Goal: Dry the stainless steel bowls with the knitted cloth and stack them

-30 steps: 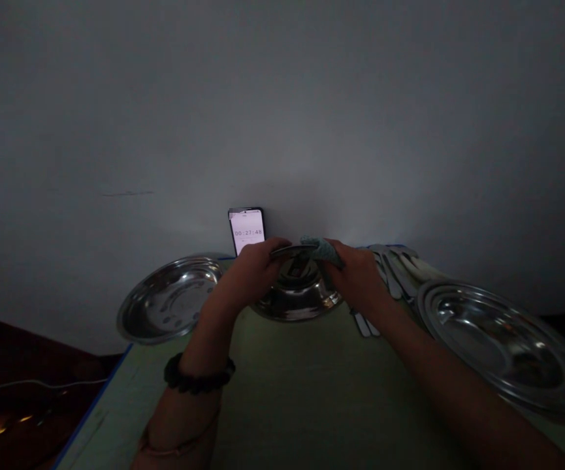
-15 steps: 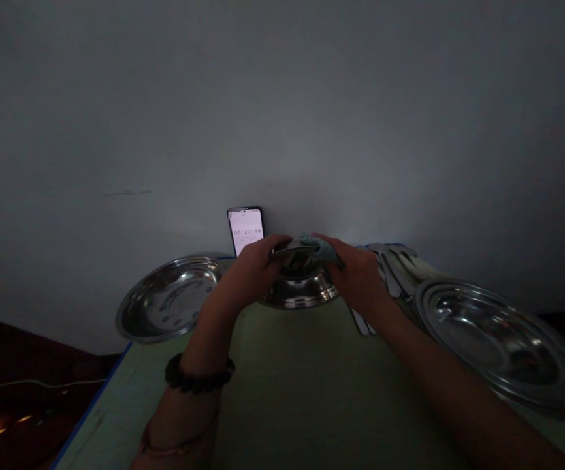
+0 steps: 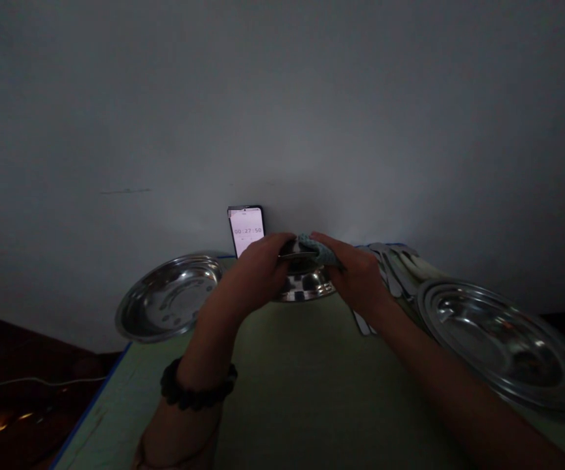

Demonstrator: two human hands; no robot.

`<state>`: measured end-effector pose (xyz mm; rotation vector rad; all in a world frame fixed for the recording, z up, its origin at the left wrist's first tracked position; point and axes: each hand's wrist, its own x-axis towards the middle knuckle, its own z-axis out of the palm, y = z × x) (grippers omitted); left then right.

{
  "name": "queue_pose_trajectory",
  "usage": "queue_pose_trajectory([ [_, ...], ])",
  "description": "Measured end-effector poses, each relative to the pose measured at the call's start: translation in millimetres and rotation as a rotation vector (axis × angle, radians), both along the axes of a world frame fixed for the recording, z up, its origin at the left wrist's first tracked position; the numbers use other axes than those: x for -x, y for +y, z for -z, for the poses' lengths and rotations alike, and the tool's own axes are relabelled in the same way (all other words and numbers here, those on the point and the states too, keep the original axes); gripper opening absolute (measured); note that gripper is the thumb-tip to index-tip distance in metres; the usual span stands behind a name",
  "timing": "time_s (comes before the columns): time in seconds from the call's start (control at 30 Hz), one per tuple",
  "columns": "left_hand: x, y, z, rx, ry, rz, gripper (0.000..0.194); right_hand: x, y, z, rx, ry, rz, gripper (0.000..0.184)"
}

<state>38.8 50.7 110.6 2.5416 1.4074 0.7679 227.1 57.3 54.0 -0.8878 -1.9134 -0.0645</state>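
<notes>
Over the far middle of the pale green tabletop (image 3: 287, 385), the left hand (image 3: 260, 274) grips the left edge of a shiny, round steel dish (image 3: 290, 249), its rim seen nearly edge-on. The right hand (image 3: 358, 271) pinches a pale blue-green cloth (image 3: 322, 252) against the dish's right edge. Curved, polished metal (image 3: 307, 286) shows just below; whether it belongs to the same dish cannot be told. A black beaded bracelet (image 3: 197, 391) circles the left wrist. Beyond the left hand, a lit phone (image 3: 247, 225) leans against the grey wall (image 3: 282, 98). A shallow steel bowl (image 3: 172, 297) lies at far left. To the right are silvery metal cutlery (image 3: 394, 281) and a wide, round steel plate (image 3: 502, 346).
</notes>
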Motion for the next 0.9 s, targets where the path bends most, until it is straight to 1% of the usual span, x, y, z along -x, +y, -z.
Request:
queue_pose_trajectory([
  [0.1, 0.1, 0.9, 1.9, -0.014, -0.011, 0.024, 0.039, -0.6, -0.2, 0.5, 0.003, 0.005, -0.001, 0.052],
  [0.23, -1.4, -0.2, 0.0, -0.012, -0.018, 0.045, 0.046, -1.4, -1.3, 0.8, -0.032, 0.006, -0.032, 0.056],
  [0.4, -2.0, 0.5, 0.1, -0.024, -0.028, 0.075, 0.044, -2.0, -2.5, 0.4, -0.027, -0.016, -0.013, 0.053],
  [0.57, -3.0, 2.8, 2.6, 0.0, -0.02, 0.044, 0.042, -1.1, -0.9, 0.1, -0.033, -0.023, -0.028, 0.052],
  [0.77, 0.3, 8.2, 6.0, 0.024, -0.057, 0.013, 0.041, -1.8, 1.4, -0.5, 0.069, -0.009, 0.043, 0.052],
  [0.9, 2.5, 9.0, 7.4, 0.02, -0.066, 0.012, 0.038, -3.2, 4.4, 1.4, 0.12, 0.032, 0.049, 0.047],
])
